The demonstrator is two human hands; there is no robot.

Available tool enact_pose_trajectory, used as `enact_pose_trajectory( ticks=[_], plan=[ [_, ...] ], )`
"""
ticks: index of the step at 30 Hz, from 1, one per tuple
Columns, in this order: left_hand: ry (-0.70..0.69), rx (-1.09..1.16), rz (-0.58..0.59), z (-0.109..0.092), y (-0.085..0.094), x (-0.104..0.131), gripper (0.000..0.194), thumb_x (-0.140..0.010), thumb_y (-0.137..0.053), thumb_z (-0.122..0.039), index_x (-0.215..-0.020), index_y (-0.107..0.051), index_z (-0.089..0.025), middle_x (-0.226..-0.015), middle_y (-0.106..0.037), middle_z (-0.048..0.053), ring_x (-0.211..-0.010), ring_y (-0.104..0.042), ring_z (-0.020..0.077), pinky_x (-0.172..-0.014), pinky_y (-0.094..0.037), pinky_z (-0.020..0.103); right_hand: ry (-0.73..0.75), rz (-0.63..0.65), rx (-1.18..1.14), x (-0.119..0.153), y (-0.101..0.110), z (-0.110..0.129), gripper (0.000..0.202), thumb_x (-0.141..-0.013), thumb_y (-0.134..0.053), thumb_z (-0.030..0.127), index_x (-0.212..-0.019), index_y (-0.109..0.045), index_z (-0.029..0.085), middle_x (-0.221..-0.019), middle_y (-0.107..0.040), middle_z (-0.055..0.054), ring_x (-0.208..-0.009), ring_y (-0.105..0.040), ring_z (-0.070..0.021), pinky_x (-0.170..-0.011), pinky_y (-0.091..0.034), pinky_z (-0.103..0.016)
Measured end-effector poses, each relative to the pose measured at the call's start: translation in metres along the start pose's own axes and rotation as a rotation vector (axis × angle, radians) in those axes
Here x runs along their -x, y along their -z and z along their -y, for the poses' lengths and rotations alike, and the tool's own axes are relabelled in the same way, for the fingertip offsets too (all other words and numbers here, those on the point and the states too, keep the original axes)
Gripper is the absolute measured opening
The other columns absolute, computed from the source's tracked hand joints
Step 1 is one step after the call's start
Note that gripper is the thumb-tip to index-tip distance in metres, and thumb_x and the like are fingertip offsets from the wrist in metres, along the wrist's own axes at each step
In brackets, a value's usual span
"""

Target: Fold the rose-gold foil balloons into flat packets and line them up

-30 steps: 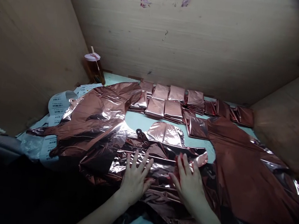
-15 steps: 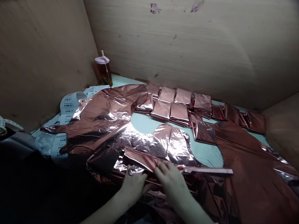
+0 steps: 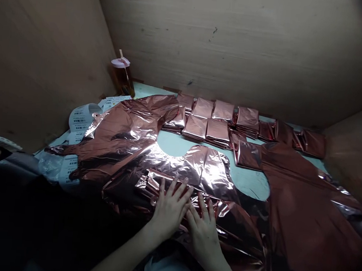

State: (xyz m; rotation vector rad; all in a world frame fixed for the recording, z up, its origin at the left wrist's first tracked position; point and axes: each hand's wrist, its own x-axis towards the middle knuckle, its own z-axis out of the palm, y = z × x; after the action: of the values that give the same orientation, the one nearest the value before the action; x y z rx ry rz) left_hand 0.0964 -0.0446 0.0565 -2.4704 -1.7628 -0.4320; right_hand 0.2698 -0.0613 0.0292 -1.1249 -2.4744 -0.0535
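A rose-gold foil balloon, folded into a narrow strip [image 3: 154, 182], lies in front of me on larger flat foil. My left hand [image 3: 170, 207] rests palm down on it, fingers stretched out and slightly spread. Close beside, my right hand [image 3: 204, 231] also presses flat on the folded foil, its fingers apart. Beneath and behind the hands spreads an unfolded foil balloon [image 3: 121, 135] with a rounded, curving outline. To the right, another large sheet of the same foil [image 3: 307, 208] runs toward the table's near edge. My palms hide part of the strip.
Folded foil packets [image 3: 223, 110] stand in rows along the back wall [image 3: 253, 45]. At the back left is a lidded cup [image 3: 122, 78] with a straw. Barcode labels [image 3: 81, 117] and a clear plastic bag [image 3: 50, 166] lie at the left. Pale green tabletop [image 3: 174, 145] shows between the foil.
Both hands have gone from curled fingers at the strip to lying flat on it. The strip's long end, which stuck out to the right, no longer shows there. My view has tilted slightly downward.
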Motion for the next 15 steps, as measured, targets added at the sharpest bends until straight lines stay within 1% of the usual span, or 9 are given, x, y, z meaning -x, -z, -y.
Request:
enact_pose_trajectory(
  ticks=[1, 3, 5, 6, 8, 10, 11, 13, 15],
  plan=[
    [0.009, 0.004, 0.055, -0.003, -0.006, -0.004, 0.054, -0.1, -0.041, -0.034, -0.153, -0.029, -0.033, -0.16, -0.031, 0.0, -0.148, -0.021, 0.0326, -0.118, -0.017, 0.065, -0.032, 0.002, 0.039, 0.007, 0.004, -0.003, 0.038, -0.092, -0.048, 0.021, -0.128, -0.056, 0.017, -0.149, -0.047, -0.01, -0.146, -0.022, -0.0395, -0.111, -0.031, -0.06],
    [0.047, -0.004, 0.101, -0.001, -0.016, -0.007, 0.055, -0.099, -0.043, -0.04, -0.152, -0.03, -0.034, -0.161, -0.028, 0.001, -0.148, -0.019, 0.0379, -0.114, -0.018, 0.071, -0.169, -0.008, 0.11, 0.022, 0.018, -0.018, 0.041, -0.096, -0.047, 0.032, -0.132, -0.054, 0.014, -0.146, -0.049, -0.016, -0.136, -0.038, -0.0385, -0.102, -0.042, -0.053],
    [0.042, -0.008, 0.121, 0.006, -0.02, -0.006, 0.056, -0.099, -0.043, -0.041, -0.153, -0.029, -0.034, -0.163, -0.023, 0.001, -0.148, -0.015, 0.0403, -0.112, -0.017, 0.074, -0.363, -0.044, 0.141, 0.034, 0.036, -0.042, 0.046, -0.098, -0.041, 0.044, -0.127, -0.057, 0.012, -0.134, -0.056, -0.021, -0.119, -0.052, -0.0374, -0.093, -0.046, -0.052],
    [0.031, -0.009, 0.125, 0.008, -0.02, -0.005, 0.057, -0.099, -0.043, -0.041, -0.153, -0.028, -0.034, -0.163, -0.022, 0.001, -0.148, -0.014, 0.0407, -0.112, -0.017, 0.074, -0.481, -0.058, 0.13, 0.037, 0.044, -0.056, 0.05, -0.098, -0.037, 0.048, -0.123, -0.06, 0.011, -0.126, -0.06, -0.022, -0.11, -0.055, -0.0369, -0.091, -0.046, -0.053],
    [0.02, -0.013, 0.13, 0.011, -0.018, -0.003, 0.057, -0.099, -0.042, -0.04, -0.154, -0.027, -0.034, -0.164, -0.019, 0.0, -0.149, -0.012, 0.041, -0.112, -0.015, 0.074, -0.739, -0.044, 0.012, 0.037, 0.056, -0.084, 0.051, -0.095, -0.036, 0.053, -0.112, -0.063, 0.012, -0.106, -0.067, -0.02, -0.097, -0.059, -0.0356, -0.086, -0.048, -0.054],
    [0.024, -0.022, 0.131, 0.01, -0.016, -0.003, 0.058, -0.099, -0.041, -0.04, -0.154, -0.026, -0.031, -0.164, -0.018, 0.0, -0.149, -0.011, 0.0407, -0.113, -0.014, 0.074, -0.933, 0.022, -0.23, 0.035, 0.061, -0.107, 0.049, -0.09, -0.043, 0.057, -0.108, -0.06, 0.015, -0.088, -0.068, -0.013, -0.086, -0.063, -0.0319, -0.079, -0.051, -0.048],
    [0.033, -0.029, 0.13, 0.009, -0.015, -0.003, 0.059, -0.099, -0.041, -0.039, -0.154, -0.026, -0.029, -0.164, -0.018, 0.0, -0.149, -0.01, 0.0405, -0.114, -0.013, 0.073, -0.977, 0.04, -0.376, 0.035, 0.061, -0.115, 0.046, -0.088, -0.046, 0.057, -0.108, -0.058, 0.017, -0.082, -0.068, -0.01, -0.081, -0.065, -0.0293, -0.075, -0.052, -0.044],
    [0.053, -0.041, 0.126, 0.008, -0.015, -0.004, 0.059, -0.099, -0.039, -0.039, -0.155, -0.027, -0.025, -0.163, -0.02, 0.001, -0.149, -0.009, 0.0398, -0.115, -0.013, 0.071, -0.976, 0.042, -0.594, 0.038, 0.061, -0.125, 0.041, -0.088, -0.048, 0.055, -0.106, -0.055, 0.02, -0.078, -0.068, -0.006, -0.077, -0.066, -0.0247, -0.071, -0.052, -0.037],
    [0.059, -0.045, 0.131, 0.007, -0.015, -0.005, 0.059, -0.099, -0.036, -0.04, -0.155, -0.027, -0.023, -0.163, -0.021, 0.002, -0.15, -0.009, 0.0388, -0.116, -0.013, 0.07, -0.94, 0.036, -0.594, 0.041, 0.064, -0.126, 0.034, -0.09, -0.046, 0.052, -0.099, -0.056, 0.021, -0.08, -0.068, -0.006, -0.074, -0.066, -0.0227, -0.068, -0.052, -0.034]
  ],
)
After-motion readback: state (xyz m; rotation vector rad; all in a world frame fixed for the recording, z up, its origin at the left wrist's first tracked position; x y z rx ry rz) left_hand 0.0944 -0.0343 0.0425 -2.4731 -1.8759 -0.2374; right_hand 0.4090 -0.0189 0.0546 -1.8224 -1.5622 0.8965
